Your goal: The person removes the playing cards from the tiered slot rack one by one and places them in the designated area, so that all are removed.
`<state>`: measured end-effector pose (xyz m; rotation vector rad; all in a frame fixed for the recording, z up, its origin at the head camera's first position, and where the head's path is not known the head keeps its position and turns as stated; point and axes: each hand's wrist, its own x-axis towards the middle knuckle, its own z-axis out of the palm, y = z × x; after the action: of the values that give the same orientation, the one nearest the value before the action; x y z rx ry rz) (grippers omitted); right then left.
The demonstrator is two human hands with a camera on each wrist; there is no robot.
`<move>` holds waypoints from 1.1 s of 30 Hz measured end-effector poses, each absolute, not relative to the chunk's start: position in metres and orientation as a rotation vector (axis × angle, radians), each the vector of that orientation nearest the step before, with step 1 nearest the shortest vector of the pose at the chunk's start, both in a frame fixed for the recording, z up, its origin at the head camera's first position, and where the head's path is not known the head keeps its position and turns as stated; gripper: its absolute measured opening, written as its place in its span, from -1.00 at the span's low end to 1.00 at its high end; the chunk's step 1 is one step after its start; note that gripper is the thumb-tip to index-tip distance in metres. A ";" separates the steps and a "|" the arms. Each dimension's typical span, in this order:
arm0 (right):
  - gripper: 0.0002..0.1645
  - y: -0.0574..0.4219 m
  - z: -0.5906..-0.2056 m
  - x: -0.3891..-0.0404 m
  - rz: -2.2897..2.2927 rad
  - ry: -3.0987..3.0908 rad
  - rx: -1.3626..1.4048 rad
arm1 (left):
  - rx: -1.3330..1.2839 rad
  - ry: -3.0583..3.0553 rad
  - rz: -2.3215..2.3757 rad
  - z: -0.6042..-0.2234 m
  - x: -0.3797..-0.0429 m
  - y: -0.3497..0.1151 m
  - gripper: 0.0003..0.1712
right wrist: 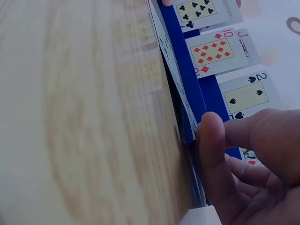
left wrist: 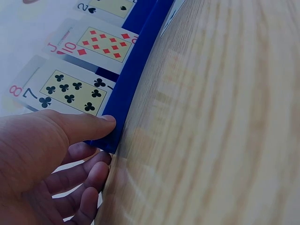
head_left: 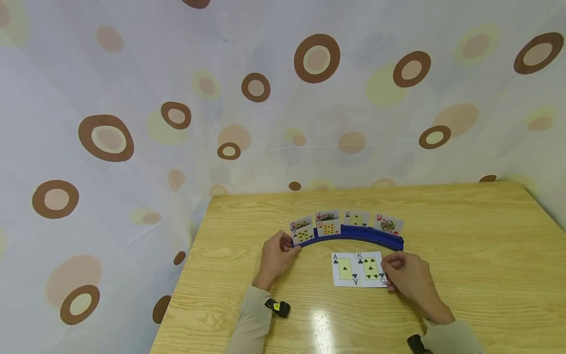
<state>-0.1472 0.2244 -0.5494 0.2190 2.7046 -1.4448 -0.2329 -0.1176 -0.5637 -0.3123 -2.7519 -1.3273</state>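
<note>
A curved blue card holder (head_left: pixel 371 237) stands on the table with several playing cards upright in it. My left hand (head_left: pixel 275 255) grips its left end, thumb in front beside the seven of clubs (left wrist: pixel 70 89), fingers curled at the end. Behind the seven shows a red eight. Along the holder are the ten of diamonds (head_left: pixel 328 228) before a jack, the two of spades (head_left: pixel 356 218) and a red queen (head_left: pixel 388 225). In front, the ace of clubs (head_left: pixel 344 269) and five of clubs (head_left: pixel 369 268) are side by side. My right hand (head_left: pixel 412 276) pinches the five's right edge.
The wooden table (head_left: pixel 486 255) extends on both sides of the holder. A patterned cloth (head_left: pixel 274 113) hangs behind the table and along its left. Black straps (head_left: pixel 277 308) sit round both wrists over beige sleeves (head_left: pixel 252 319).
</note>
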 end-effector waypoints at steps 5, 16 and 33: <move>-0.66 0.224 -0.548 -0.146 -1.441 2.691 0.229 | -0.306 -2.752 -1.318 -0.564 -0.233 -0.117 -0.75; -0.69 0.225 -0.546 -0.143 -1.391 2.775 0.216 | -0.306 -2.755 -1.315 -0.563 -0.233 -0.117 -0.75; -0.74 0.213 -0.534 -0.147 -1.493 2.820 0.136 | -0.298 -2.767 -1.335 -0.560 -0.232 -0.117 -0.74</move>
<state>-0.1472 0.2128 -0.5338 0.1361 2.8199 -1.4927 -0.2323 -0.1169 -0.5603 -0.2981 -2.7671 -1.3350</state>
